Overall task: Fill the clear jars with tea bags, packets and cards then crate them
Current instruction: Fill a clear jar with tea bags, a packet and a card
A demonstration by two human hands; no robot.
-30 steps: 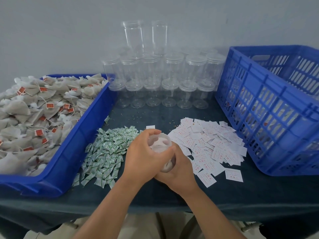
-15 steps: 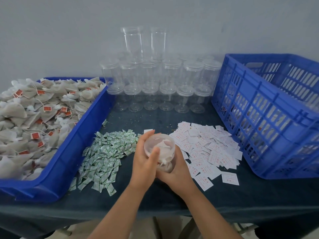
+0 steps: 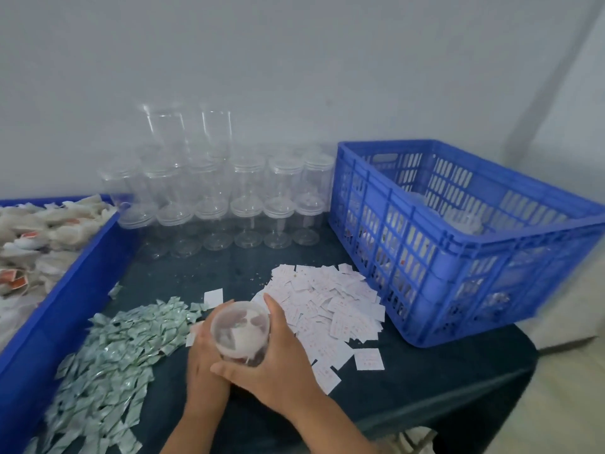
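Holding a filled jar [image 3: 240,334] roughly upright, just above the table [image 3: 425,388] near the middle of its front edge. Clasping it with the right hand [image 3: 278,365]: thumb across the near side, fingers curled round the right wall, forefinger up at the rim. Bracing it with the left hand [image 3: 204,355], fingers curved against the left wall; blurred, so hard to tell how tightly. Probably gripping from both sides to close the top or check the closure; cannot tell for certain whether capped. Through the wall, glimpses of pale tea bags and something reddish.

Working between the two loose heaps, likely for short reaches: green packets [image 3: 121,348] spread toward the front left corner, white cards [image 3: 327,306] just right of the jar. More tea bags [image 3: 39,231] heaped in a blue bin [image 3: 65,290] along the left edge, walled against spilling. Empty jars [image 3: 248,198] stacked at the back edge, out of the way yet within reach. Blue crate [image 3: 458,273] along the right edge, open top up, with blurred jar-like shapes inside. Judged the destination for the held jar, conveniently on the right hand's side. Worth lifting high over the crate's rim and well clear of the cards, to avoid scattering them.
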